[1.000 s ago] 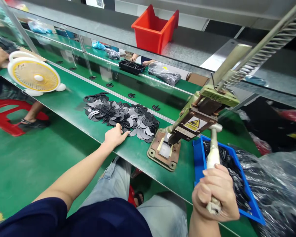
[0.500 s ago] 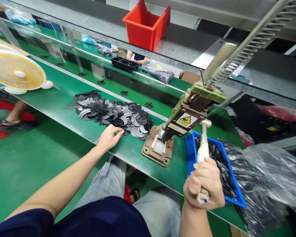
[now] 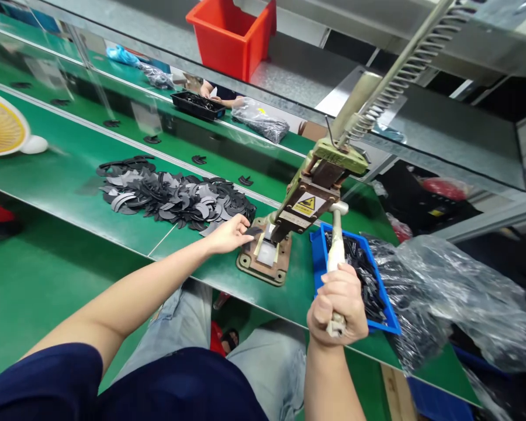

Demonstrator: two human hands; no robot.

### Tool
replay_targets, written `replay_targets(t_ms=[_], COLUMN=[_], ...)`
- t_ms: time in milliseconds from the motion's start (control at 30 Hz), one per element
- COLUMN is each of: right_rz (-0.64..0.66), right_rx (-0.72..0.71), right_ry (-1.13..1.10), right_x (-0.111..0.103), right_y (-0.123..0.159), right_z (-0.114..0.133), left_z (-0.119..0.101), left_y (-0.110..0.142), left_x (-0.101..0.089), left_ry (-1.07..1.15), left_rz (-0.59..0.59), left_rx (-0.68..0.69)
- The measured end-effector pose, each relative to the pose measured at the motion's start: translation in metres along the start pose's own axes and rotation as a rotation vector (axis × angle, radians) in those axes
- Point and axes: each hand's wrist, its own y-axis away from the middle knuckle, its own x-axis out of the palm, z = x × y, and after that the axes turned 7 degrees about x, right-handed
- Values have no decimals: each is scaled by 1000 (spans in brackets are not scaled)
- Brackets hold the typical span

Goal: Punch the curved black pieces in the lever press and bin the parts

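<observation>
Between the thumb and fingers of my left hand [image 3: 228, 235] is a small dark curved piece [image 3: 253, 231], at the left edge of the hand press's base [image 3: 263, 270]. My right hand [image 3: 339, 304] is wrapped around the press's lever handle [image 3: 336, 248], which is covered in pale wrapping. The green and brown hand press [image 3: 309, 193] carries a yellow warning label, and a pale block [image 3: 267, 253] sits on its base. Left of the press lies a heap of black and grey curved pieces [image 3: 175, 196].
A blue bin [image 3: 390, 310] of black parts stands right of the press, beside clear plastic bags [image 3: 456, 286]. An orange-red bin [image 3: 228, 47] sits on the shelf above. Curved pieces lie spaced along the green belt [image 3: 175, 149]. Across it, another person's hands [image 3: 208, 90] are near a black tray [image 3: 197, 106].
My left hand has moved right from the heap's edge to the press base with a curved piece in its fingers. My right hand still grips the lever. The view has shifted right.
</observation>
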Motion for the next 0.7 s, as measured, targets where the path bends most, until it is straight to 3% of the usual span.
replay_targets(t_ms=[200,433,700], right_rz=[3,-5,-9], right_rx=[5,8,2], right_ry=[11,8,4], right_x=[0,0,0], right_y=[2,2,4], right_z=[1,0,-3], left_z=[-5,-11,-16], left_y=[-34,-47,-52], left_x=[28,46,51], left_ry=[2,-84,-231], left_rz=[100,141,236], left_rx=[-229,-257,-344])
